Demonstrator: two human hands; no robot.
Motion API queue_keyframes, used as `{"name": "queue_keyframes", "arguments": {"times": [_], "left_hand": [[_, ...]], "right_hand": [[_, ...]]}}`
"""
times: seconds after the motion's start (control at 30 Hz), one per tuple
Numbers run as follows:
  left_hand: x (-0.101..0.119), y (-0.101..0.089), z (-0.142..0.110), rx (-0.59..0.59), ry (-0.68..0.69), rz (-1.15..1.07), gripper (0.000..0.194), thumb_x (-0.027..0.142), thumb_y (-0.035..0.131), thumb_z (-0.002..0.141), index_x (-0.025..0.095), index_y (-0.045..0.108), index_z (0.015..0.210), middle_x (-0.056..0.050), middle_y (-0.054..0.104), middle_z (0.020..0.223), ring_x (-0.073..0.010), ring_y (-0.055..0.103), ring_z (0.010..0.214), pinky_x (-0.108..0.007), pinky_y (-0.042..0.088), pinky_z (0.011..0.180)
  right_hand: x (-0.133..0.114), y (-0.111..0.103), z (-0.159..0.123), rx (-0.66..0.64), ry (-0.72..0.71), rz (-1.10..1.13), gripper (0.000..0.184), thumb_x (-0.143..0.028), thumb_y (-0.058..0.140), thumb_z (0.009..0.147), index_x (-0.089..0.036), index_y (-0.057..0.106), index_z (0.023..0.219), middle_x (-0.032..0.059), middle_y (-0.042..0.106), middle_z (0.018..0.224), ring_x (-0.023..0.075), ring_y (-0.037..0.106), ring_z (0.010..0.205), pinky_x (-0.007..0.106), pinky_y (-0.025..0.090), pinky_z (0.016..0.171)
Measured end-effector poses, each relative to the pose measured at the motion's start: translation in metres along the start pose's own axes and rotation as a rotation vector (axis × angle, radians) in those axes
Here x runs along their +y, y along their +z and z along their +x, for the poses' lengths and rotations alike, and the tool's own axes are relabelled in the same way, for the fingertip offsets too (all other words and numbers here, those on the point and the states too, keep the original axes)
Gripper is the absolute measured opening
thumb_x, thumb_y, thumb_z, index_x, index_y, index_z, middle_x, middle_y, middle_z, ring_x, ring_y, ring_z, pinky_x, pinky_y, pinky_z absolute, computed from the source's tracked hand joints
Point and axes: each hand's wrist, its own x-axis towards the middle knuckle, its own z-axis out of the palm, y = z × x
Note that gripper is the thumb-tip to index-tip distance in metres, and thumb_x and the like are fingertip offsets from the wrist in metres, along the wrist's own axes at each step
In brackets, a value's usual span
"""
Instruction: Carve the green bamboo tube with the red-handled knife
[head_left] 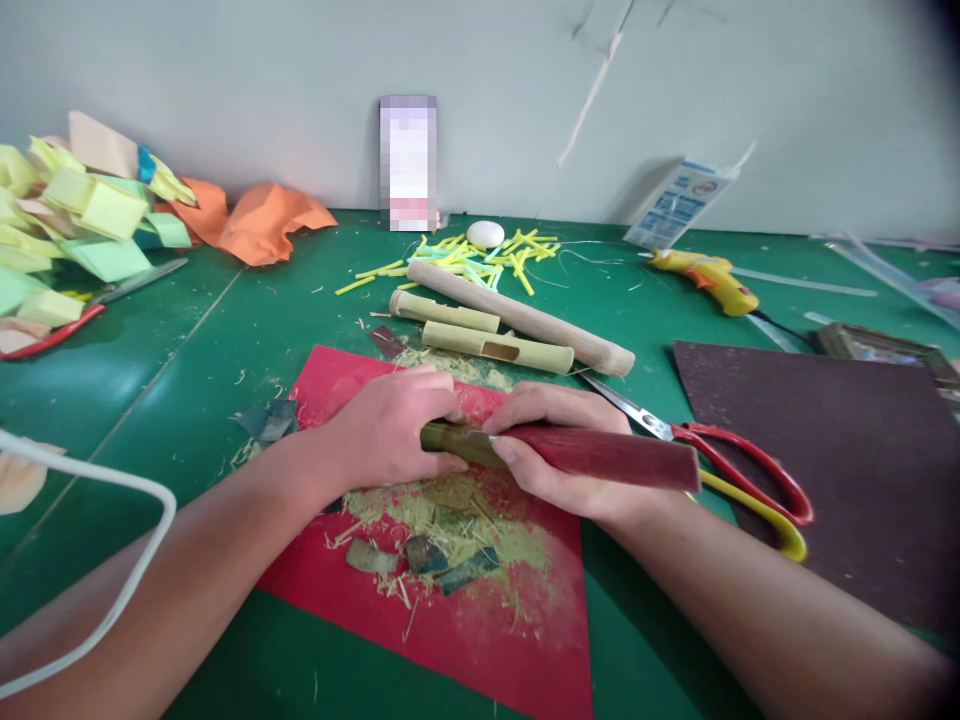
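My left hand (401, 425) is closed around a short green bamboo tube (469, 443) over the red sheet (540, 640). My right hand (562, 440) grips a tool by its thick dark red wooden handle (622, 457). A small glint of metal shows where handle and bamboo meet; the rest of the tool's working end is hidden. Below both hands, pale bamboo shavings (465, 510) and several dark green chips (469, 570) lie scattered. Just beyond them rest a notched bamboo tube (536, 352), another cut bamboo piece (450, 312) and a long wooden rod (517, 310).
Scissors (742, 460) with red and yellow handles lie right, beside a dark brown board (847, 460). Behind are a yellow glue gun (705, 280), cut yellow sticks (532, 250) and a phone (408, 165). Folded papers (82, 220) and orange paper (262, 220) sit left. A white cable (150, 490) crosses lower left.
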Motion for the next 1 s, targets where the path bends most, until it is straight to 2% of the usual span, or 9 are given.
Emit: {"name": "queue_keyframes", "arguments": {"times": [0.3,0.47,0.6,0.67,0.73,0.8,0.9,1.0], "left_hand": [[-0.005,0.003,-0.001,0.035,0.041,-0.013,0.032,0.048,0.069,0.083,0.016,0.064,0.087,-0.002,0.057,0.083,-0.0175,0.053,0.079,-0.031,0.038,0.068],[-0.003,0.002,-0.001,0.027,0.038,-0.006,0.029,0.044,0.069,0.083,0.017,0.065,0.090,-0.003,0.059,0.085,-0.0186,0.054,0.082,-0.031,0.040,0.070],[-0.002,0.002,-0.001,0.014,0.037,0.009,0.028,0.040,0.071,0.081,0.016,0.066,0.093,-0.004,0.061,0.089,-0.0203,0.056,0.087,-0.033,0.042,0.075],[-0.003,0.002,-0.001,0.012,0.028,-0.009,0.028,0.041,0.071,0.081,0.017,0.067,0.094,-0.005,0.062,0.092,-0.0209,0.057,0.089,-0.034,0.043,0.077],[-0.003,0.002,-0.001,0.018,0.015,-0.028,0.027,0.042,0.070,0.081,0.018,0.067,0.093,-0.004,0.062,0.092,-0.0206,0.057,0.089,-0.033,0.043,0.076],[-0.004,0.003,-0.002,0.028,0.018,-0.045,0.027,0.043,0.069,0.081,0.017,0.067,0.088,-0.004,0.062,0.088,-0.0199,0.056,0.085,-0.032,0.042,0.072],[-0.004,0.004,-0.001,0.063,0.070,-0.066,0.027,0.043,0.066,0.083,0.016,0.067,0.085,-0.005,0.062,0.084,-0.0193,0.055,0.081,-0.032,0.040,0.070],[-0.002,0.004,-0.001,0.091,0.072,-0.053,0.025,0.039,0.068,0.082,0.015,0.068,0.090,-0.005,0.063,0.086,-0.0194,0.055,0.082,-0.032,0.041,0.071]], "right_hand": [[-0.001,-0.001,-0.001,0.016,-0.021,-0.010,0.003,-0.021,0.067,0.082,-0.020,0.068,0.084,0.0003,0.072,0.076,0.0097,0.066,0.062,0.020,0.054,0.059],[-0.005,-0.004,0.000,0.021,0.074,-0.068,0.003,-0.024,0.069,0.081,-0.022,0.068,0.083,0.0000,0.073,0.077,0.0117,0.067,0.063,0.023,0.056,0.060],[-0.012,-0.001,0.001,0.186,0.204,-0.125,0.008,-0.028,0.072,0.081,-0.023,0.068,0.086,0.0011,0.074,0.082,0.0149,0.070,0.071,0.025,0.058,0.065],[-0.017,0.002,0.001,0.298,0.172,-0.159,0.012,-0.029,0.075,0.080,-0.024,0.067,0.089,0.0021,0.074,0.087,0.0161,0.070,0.078,0.026,0.059,0.071],[-0.024,0.003,0.000,0.360,0.083,-0.183,0.017,-0.027,0.077,0.079,-0.025,0.065,0.092,0.0028,0.072,0.091,0.0166,0.070,0.082,0.027,0.059,0.074],[-0.030,0.002,-0.002,0.269,0.020,-0.204,0.026,-0.021,0.077,0.079,-0.026,0.062,0.100,0.0032,0.071,0.094,0.0177,0.070,0.086,0.029,0.058,0.077],[-0.036,0.001,-0.005,-0.057,-0.223,-0.233,0.026,-0.021,0.068,0.087,-0.026,0.057,0.110,0.0022,0.071,0.093,0.0156,0.070,0.079,0.028,0.057,0.067],[-0.040,0.002,-0.007,-0.134,-0.441,-0.357,0.021,-0.022,0.066,0.088,-0.021,0.058,0.108,0.0006,0.068,0.075,0.0145,0.065,0.063,0.029,0.052,0.057]]}}
